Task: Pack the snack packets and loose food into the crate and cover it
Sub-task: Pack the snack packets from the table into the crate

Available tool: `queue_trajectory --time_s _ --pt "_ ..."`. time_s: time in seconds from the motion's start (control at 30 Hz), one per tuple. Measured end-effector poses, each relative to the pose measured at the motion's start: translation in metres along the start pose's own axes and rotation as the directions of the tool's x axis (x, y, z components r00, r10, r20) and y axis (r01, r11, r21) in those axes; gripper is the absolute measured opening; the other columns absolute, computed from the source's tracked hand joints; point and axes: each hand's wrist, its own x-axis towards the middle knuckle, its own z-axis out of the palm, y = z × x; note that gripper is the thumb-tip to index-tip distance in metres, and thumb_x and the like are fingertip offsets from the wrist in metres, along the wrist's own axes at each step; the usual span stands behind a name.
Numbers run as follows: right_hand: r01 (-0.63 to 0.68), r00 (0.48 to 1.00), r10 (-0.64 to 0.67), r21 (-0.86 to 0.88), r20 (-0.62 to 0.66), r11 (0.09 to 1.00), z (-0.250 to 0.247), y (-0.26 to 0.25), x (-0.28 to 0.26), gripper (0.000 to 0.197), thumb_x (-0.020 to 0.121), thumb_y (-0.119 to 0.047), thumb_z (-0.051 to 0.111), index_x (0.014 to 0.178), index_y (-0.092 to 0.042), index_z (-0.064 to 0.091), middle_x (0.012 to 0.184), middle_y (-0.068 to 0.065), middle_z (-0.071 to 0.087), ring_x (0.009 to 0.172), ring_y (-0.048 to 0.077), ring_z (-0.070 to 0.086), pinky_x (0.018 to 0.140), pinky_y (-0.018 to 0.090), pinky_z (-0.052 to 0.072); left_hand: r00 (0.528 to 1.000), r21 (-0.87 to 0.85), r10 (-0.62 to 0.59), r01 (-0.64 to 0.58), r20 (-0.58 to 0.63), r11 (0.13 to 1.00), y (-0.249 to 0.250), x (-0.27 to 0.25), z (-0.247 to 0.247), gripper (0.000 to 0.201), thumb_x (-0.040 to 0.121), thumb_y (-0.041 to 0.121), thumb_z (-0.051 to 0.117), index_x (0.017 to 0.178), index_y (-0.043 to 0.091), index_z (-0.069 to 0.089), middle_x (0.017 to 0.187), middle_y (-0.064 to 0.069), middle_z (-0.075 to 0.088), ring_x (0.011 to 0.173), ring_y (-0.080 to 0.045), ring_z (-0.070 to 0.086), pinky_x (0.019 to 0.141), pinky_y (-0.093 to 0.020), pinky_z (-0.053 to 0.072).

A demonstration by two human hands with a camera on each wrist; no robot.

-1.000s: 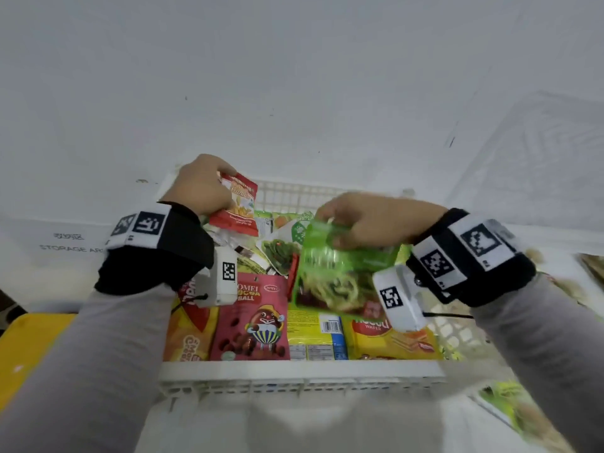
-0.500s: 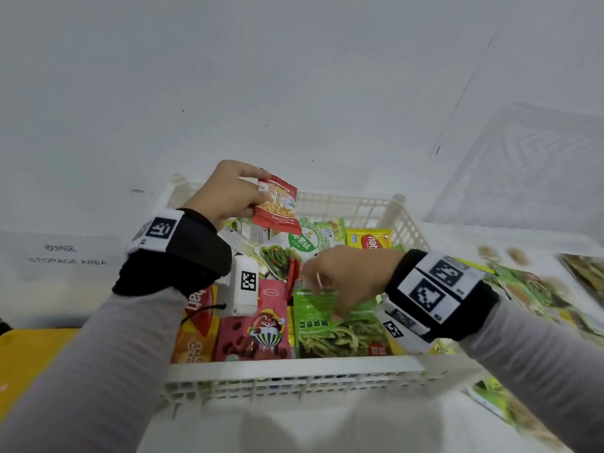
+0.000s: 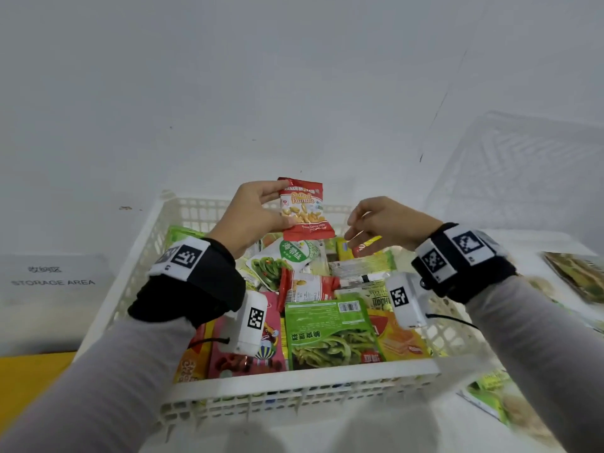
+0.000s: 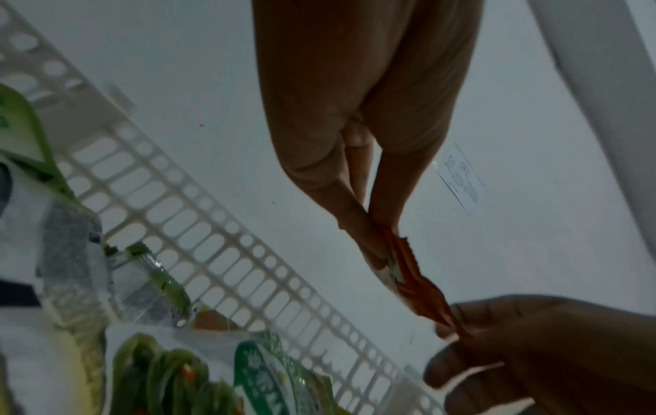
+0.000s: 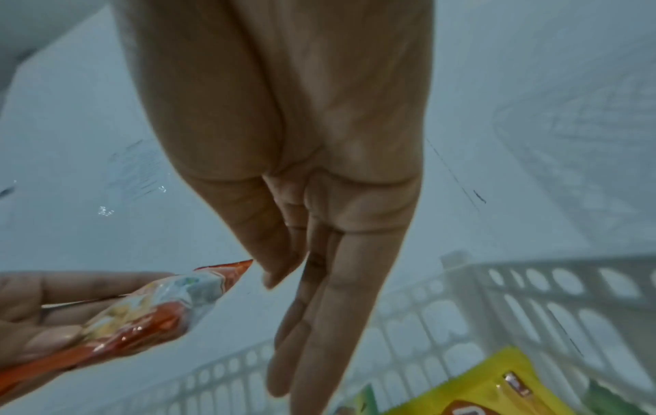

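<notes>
Here, from the head view, the left hand (image 3: 251, 210) holds a red peanut packet (image 3: 305, 209) upright above the far half of the white crate (image 3: 294, 392), thumb across the packet's lower front and fingers curled behind its left edge. The right hand (image 3: 382, 223) hovers just to the right of that packet, fingers loosely curled and gripping nothing; its fingertips are near the packet's lower right corner, and this view does not settle whether they touch it. The crate stands on the white table (image 3: 327, 433) and is crowded with packets: a green bean packet (image 3: 330, 335) lies flat near the front wall, a pink cocoa-ball packet (image 3: 261, 348) is just left of it, and yellow wafer packets (image 3: 398, 338) sit to its right. A white lattice lid (image 3: 523, 168) leans at the far right, apart from the crate. More packets (image 3: 496, 397) lie on the table outside the crate's right side.

From the left wrist, the left hand (image 4: 355, 126) pinches the thin red packet (image 4: 415, 280) edge-on between thumb and fingers, above the crate's perforated wall (image 4: 199, 224). The other hand (image 4: 550, 351) has its fingertips at the packet's far end.

From the right wrist, the right hand (image 5: 302, 168) shows fingers straight and together, holding nothing. The red packet (image 5: 149, 317) is at its left, its corner just beside the thumb tip.
</notes>
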Motion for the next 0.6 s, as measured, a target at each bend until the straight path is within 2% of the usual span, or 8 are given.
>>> queue_trajectory --time_s 0.03,0.1,0.23,0.3,0.37,0.43,0.53,0.6 --pt "0.0 1.0 0.001 0.026 -0.008 1.0 -0.002 0.003 0.001 0.012 0.097 -0.009 0.046 0.107 -0.004 0.05 0.1 0.02 0.063 0.08 0.029 0.066 0.076 0.043 0.058 1.0 0.009 0.007 -0.007 0.012 1.0 0.0 -0.001 0.004 0.069 0.07 -0.012 0.072 0.132 0.009 0.05 0.133 -0.01 0.053 0.119 -0.026 0.055 0.086 -0.035 0.054" --pt "0.027 0.999 -0.03 0.102 0.026 0.994 -0.004 0.007 0.003 0.034 0.094 -0.023 0.055 0.123 -0.011 0.043 0.104 0.016 0.064 0.081 0.025 0.069 0.075 0.04 0.058 0.998 0.031 0.022 -0.024 0.063 0.999 -0.002 -0.006 0.012 0.07 0.07 -0.01 0.073 0.133 0.011 0.049 0.135 -0.008 0.051 0.113 -0.026 0.059 0.085 -0.032 0.055" --pt "0.08 0.993 -0.087 0.086 0.076 0.993 -0.007 0.009 0.0 0.058 0.084 -0.003 0.066 0.132 -0.021 0.039 0.098 0.012 0.065 0.074 0.019 0.067 0.067 0.032 0.059 0.964 0.048 0.021 -0.035 0.266 0.998 -0.007 -0.015 0.031 0.078 0.071 -0.009 0.073 0.139 0.015 0.042 0.127 -0.003 0.052 0.075 -0.002 0.069 0.062 -0.01 0.052" --pt "0.054 0.992 -0.054 0.003 0.114 0.999 -0.011 0.01 -0.004 0.047 0.083 0.006 0.063 0.123 -0.014 0.047 0.094 0.013 0.064 0.069 0.019 0.066 0.062 0.029 0.059 0.927 0.094 -0.001 -0.037 0.375 0.995 -0.011 -0.019 0.036 0.082 0.073 -0.005 0.074 0.141 0.022 0.037 0.123 0.008 0.047 0.068 -0.004 0.069 0.064 -0.016 0.055" --pt "0.001 0.981 0.025 -0.132 0.192 0.991 -0.015 0.009 -0.01 0.035 0.083 0.009 0.061 0.111 -0.011 0.05 0.091 0.011 0.062 0.063 0.016 0.066 0.063 0.03 0.06 0.874 0.25 -0.039 -0.095 0.483 0.963 -0.014 -0.021 0.036 0.077 0.075 0.005 0.075 0.135 0.033 0.036 0.12 0.012 0.049 0.084 -0.008 0.068 0.074 -0.025 0.057" --pt "-0.083 0.948 0.179 -0.341 0.262 0.936 -0.017 0.007 -0.017 0.039 0.084 0.009 0.061 0.116 -0.011 0.049 0.098 0.013 0.057 0.071 0.024 0.065 0.073 0.035 0.059 0.812 0.436 -0.11 -0.189 0.573 0.88 -0.017 -0.022 0.035 0.068 0.077 0.013 0.075 0.131 0.035 0.039 0.122 0.006 0.05 0.107 -0.012 0.058 0.089 -0.032 0.051" --pt "-0.118 0.875 0.402 -0.686 0.27 0.718 -0.01 0.007 -0.024 0.055 0.087 0.009 0.056 0.133 -0.013 0.038 0.122 0.021 0.054 0.098 0.035 0.064 0.088 0.047 0.053 0.712 0.612 -0.229 -0.341 0.663 0.713 -0.02 -0.021 0.034 0.049 0.079 0.02 0.072 0.123 0.032 0.052 0.121 0.01 0.047 0.118 -0.012 0.046 0.096 -0.031 0.04" --pt "-0.07 0.844 0.483 -0.844 0.234 0.531 0.0 0.007 -0.03 0.054 0.088 0.006 0.055 0.136 -0.01 0.035 0.121 0.026 0.058 0.084 0.027 0.068 0.081 0.038 0.056 0.684 0.678 -0.294 -0.397 0.668 0.619 -0.022 -0.02 0.033 0.042 0.08 0.022 0.072 0.119 0.028 0.058 0.123 0.01 0.047 0.12 -0.014 0.045 0.1 -0.033 0.038"
